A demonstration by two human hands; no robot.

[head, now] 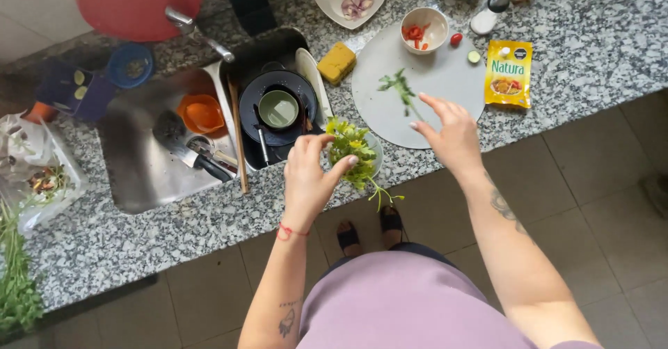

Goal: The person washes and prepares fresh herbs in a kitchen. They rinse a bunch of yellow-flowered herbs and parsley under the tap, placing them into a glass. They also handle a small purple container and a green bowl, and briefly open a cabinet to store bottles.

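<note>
Two hands over granite desk (570, 57), head view. L hand (309, 175): thumb and fingers pinched on bunch of green leafy herbs (353, 155), held above small bowl (376, 145) at desk's front edge; stems hang past edge. R hand (451, 132): fingers spread wide, holding nothing, hovering over near edge of round white cutting board (445, 77). Single herb sprig (399, 86) lies on board, approx. centre, just beyond R fingertips. White bowl w/ red pepper pieces (425, 29) sits on board's far rim; small red tomato (456, 39) just beside it. Yellow sauce pouch (509, 73) lies on desk just right of board. Yellow sponge (337, 62) left of board. Sink (139, 168) w/ dark pan (278, 109) and utensils, further left.
</note>
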